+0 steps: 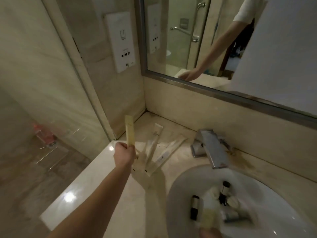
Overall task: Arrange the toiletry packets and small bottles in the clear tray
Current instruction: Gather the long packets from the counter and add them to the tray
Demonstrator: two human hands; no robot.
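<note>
My left hand (124, 152) reaches out over the counter's left end and grips a long pale yellow packet (129, 130) by its lower end, held upright. Just right of it, two long clear packets (164, 152) lie fanned on the counter, with a white tube (157, 131) behind them. Several small bottles and round caps (221, 196) lie in the white sink basin (277, 194). At the bottom edge, only part of my right hand (210, 235) shows, blurred, closed on a pale yellow item (208, 218) above the basin. I cannot make out the clear tray's outline.
A square chrome faucet (211, 147) stands behind the basin. A mirror (257, 48) covers the back wall, and a white socket panel (121, 42) hangs on the side wall. Glass on the left shows a clear shelf with a red item (45, 136).
</note>
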